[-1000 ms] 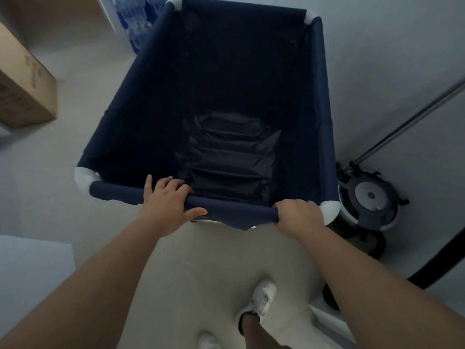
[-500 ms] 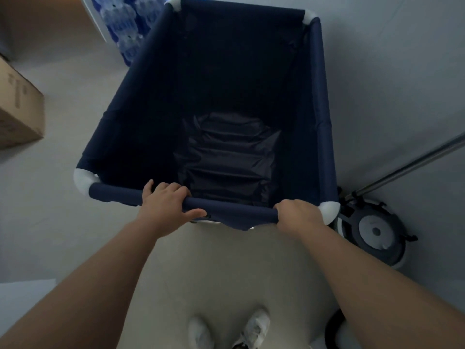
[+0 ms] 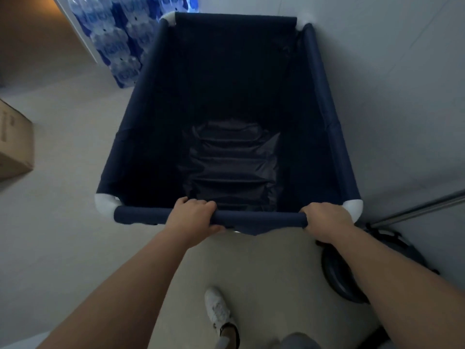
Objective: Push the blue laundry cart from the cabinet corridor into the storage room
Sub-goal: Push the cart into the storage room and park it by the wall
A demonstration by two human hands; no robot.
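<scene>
We have the blue laundry cart dead ahead at 12 o'clock. The left hand and right hand both wrap its near rail, fingers curled tight. We should push evenly — the bottled water stack sits at 11 o'clock, just beside the front corner.

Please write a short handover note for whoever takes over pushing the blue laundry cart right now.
Left hand: closed around the near rail of the blue laundry cart, left of its middle.
Right hand: closed around the same rail near the right corner.
Cart: holds nothing but its dark liner; a wall lies close on its right, stacked water bottle packs stand ahead on the left, a cardboard box sits at the far left, and a round floor machine is beside the right arm.
Done: both hands are on the cart.
Left: keep pushing, clear of the bottle packs; I cannot tell whether this is already the storage room.
</scene>
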